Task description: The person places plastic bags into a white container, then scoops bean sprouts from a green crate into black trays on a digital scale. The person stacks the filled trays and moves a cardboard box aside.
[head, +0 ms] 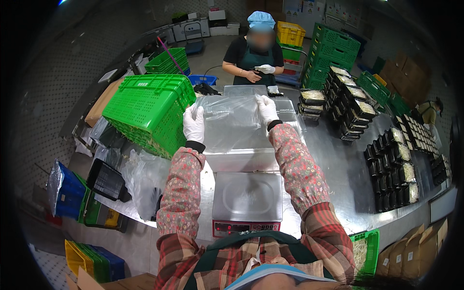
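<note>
A clear plastic film or bag [232, 121] is stretched between my two white-gloved hands, over a pale box-like block [239, 161]. My left hand [194, 125] pinches its left edge, close beside a tilted green perforated crate [152, 108]. The upper right corner is gripped by my right hand [267, 109]. Below the block, nearer my body, lies a digital scale [247, 197] with a bare steel plate and a red-lit display. Clear plastic trays or lids [286, 108] show just right of the film.
A steel table [326, 174] carries stacks of black trays with pale strands [353, 98] and rows of more trays [398, 163]. Crumpled plastic bags [145, 177] and a black basket [106, 179] lie at left. A person [259, 54] stands across the table; another [429, 110] is far right.
</note>
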`<control>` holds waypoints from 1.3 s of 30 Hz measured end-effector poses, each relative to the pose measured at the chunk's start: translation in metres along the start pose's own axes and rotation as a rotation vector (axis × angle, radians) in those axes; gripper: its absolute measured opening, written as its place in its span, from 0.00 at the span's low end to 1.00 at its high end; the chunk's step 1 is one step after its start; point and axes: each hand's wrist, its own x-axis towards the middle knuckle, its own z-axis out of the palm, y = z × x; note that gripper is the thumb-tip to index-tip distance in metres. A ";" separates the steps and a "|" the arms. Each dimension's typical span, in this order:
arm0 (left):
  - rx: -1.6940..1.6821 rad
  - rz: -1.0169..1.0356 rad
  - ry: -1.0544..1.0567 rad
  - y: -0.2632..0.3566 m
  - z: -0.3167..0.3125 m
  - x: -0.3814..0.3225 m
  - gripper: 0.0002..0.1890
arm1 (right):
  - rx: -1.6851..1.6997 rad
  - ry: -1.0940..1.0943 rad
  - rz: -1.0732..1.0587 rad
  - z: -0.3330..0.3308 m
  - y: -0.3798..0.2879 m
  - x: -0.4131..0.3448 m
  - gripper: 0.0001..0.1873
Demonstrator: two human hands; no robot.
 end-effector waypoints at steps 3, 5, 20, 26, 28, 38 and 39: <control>-0.028 -0.024 -0.014 0.000 0.006 -0.002 0.21 | -0.130 -0.002 0.036 0.001 0.002 0.013 0.18; 0.037 -0.009 -0.016 -0.001 0.011 -0.002 0.17 | -0.192 -0.144 0.148 -0.002 -0.001 0.023 0.19; -0.349 -0.094 0.017 0.011 0.028 -0.003 0.10 | 0.185 -0.167 -0.025 0.022 -0.024 0.046 0.13; -0.320 -0.035 0.039 0.008 0.041 -0.001 0.09 | 0.208 -0.169 0.056 0.007 -0.010 0.046 0.14; -0.274 -0.036 0.041 0.005 0.033 0.004 0.10 | 0.122 -0.172 0.139 0.012 -0.022 0.041 0.12; -0.031 -0.107 0.339 -0.011 0.042 0.026 0.18 | -0.103 -0.134 -0.435 0.030 -0.043 0.031 0.08; -0.026 -0.138 0.363 -0.012 0.042 0.029 0.18 | -0.074 -0.122 -0.363 0.031 -0.042 0.032 0.08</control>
